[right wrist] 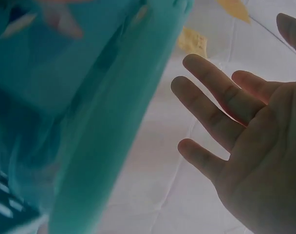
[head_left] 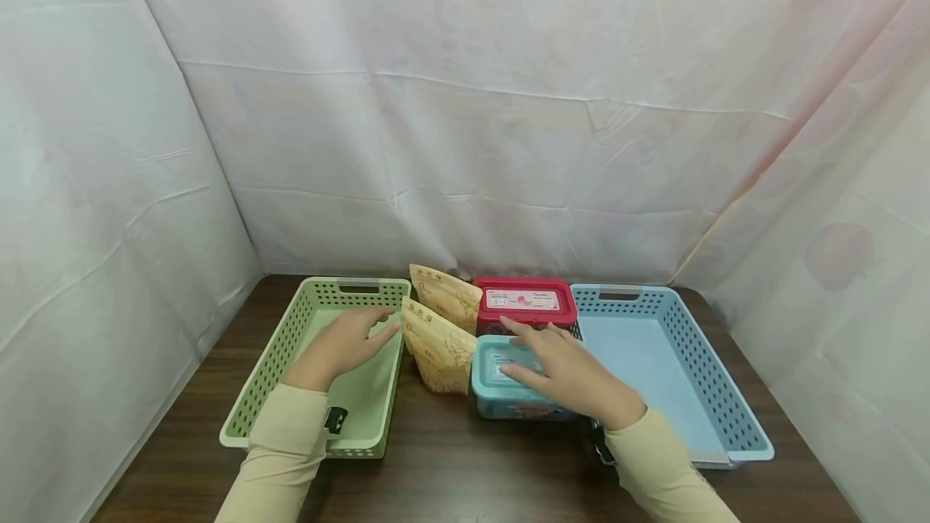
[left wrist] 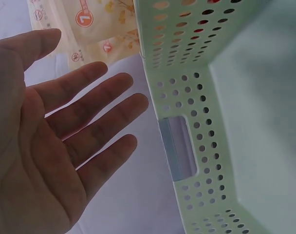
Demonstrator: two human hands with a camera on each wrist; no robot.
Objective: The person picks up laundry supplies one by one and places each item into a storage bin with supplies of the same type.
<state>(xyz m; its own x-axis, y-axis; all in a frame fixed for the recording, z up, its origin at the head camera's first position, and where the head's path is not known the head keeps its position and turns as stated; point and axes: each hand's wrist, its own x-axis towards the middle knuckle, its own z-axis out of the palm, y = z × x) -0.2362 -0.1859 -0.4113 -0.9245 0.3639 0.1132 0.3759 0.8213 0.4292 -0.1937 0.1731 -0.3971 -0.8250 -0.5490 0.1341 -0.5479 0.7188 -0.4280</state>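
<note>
In the head view my left hand (head_left: 351, 341) hovers over the green basket (head_left: 312, 426), fingers spread and holding nothing, its fingertips close to the front yellow pouch (head_left: 439, 349). A second yellow pouch (head_left: 445, 294) stands just behind that one. My right hand (head_left: 563, 366) is above the teal lidded box (head_left: 519, 408), its fingers extended over the lid. The right wrist view shows this palm (right wrist: 269, 141) with a gap between the fingers and the teal rim. Behind the teal box sits a red lidded box (head_left: 525, 299) with a pink and white label.
A blue basket (head_left: 647, 370) stands at the right on the dark wooden table (head_left: 465, 466). White cloth (head_left: 450, 144) hangs behind and at both sides. Near the left sleeve, a small black item (head_left: 336, 420) shows over the green basket.
</note>
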